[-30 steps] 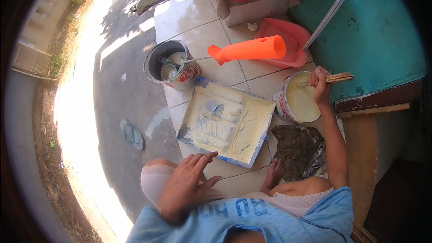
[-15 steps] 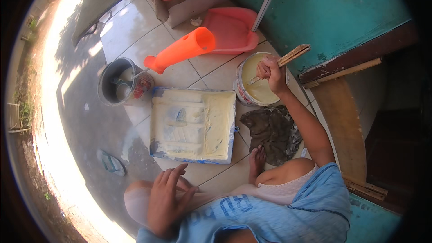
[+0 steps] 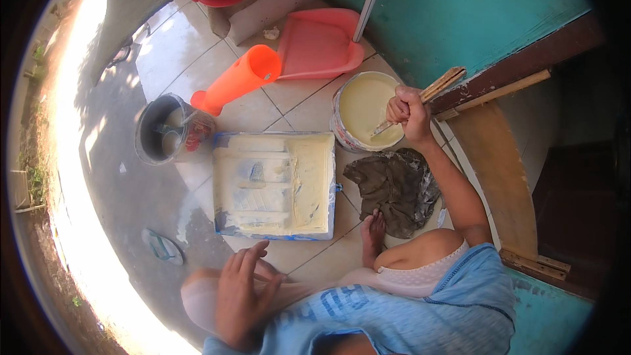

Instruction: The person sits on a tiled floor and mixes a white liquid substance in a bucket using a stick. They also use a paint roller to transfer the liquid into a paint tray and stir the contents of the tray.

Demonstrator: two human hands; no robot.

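While my left hand [image 3: 240, 292] hovers half-open, empty, my right hand [image 3: 410, 114], closed around a stick [image 3: 443, 85], now brings its tip nearer me through the paint [image 3: 361, 100] below, apparently stirring.

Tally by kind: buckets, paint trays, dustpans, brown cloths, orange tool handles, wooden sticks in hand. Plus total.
Buckets: 2 (grey bucket, bucket of cream paint)
Paint tray: 1
Dustpan: 1
Brown cloth: 1
Orange tool handle: 1
Wooden stick, in right hand: 1
Total: 7
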